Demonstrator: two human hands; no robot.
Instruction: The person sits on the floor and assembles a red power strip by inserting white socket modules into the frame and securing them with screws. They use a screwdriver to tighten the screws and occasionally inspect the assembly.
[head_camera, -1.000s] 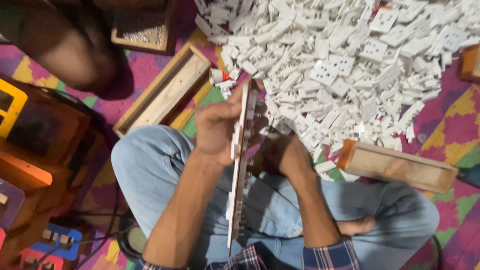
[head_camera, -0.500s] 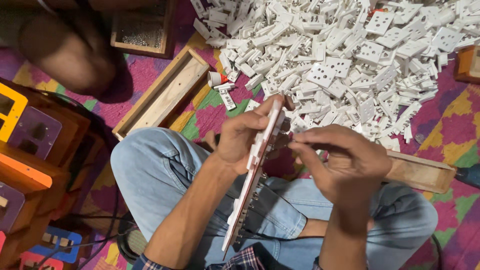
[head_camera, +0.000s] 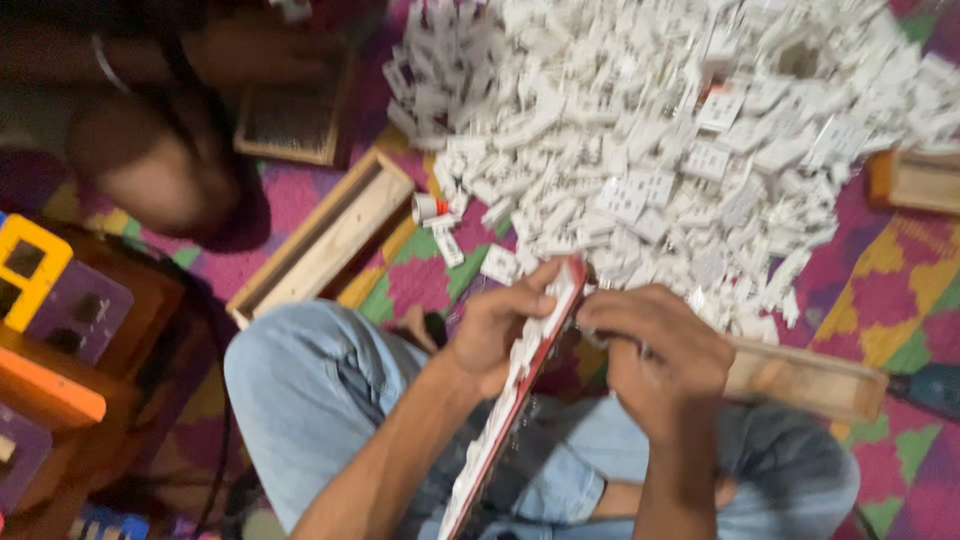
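Since half a second ago the right hand (head_camera: 660, 365) has pulled in closer, so now it sits right up against the top of the long red-edged strip (head_camera: 520, 385), fingers curled at its upper end. The left hand (head_camera: 497, 330) is clamped on that strip from the other side, thumb across the edge, so both hands are together on it near the middle of the frame. The strip runs diagonally down to the bottom centre, over the person's jeans, with white pieces lined along it. A big heap of white plastic parts (head_camera: 680, 150) fills the upper right. A wooden tray (head_camera: 325, 235) lies left of centre. Another person's arm (head_camera: 150, 160), blurry, is upper left.
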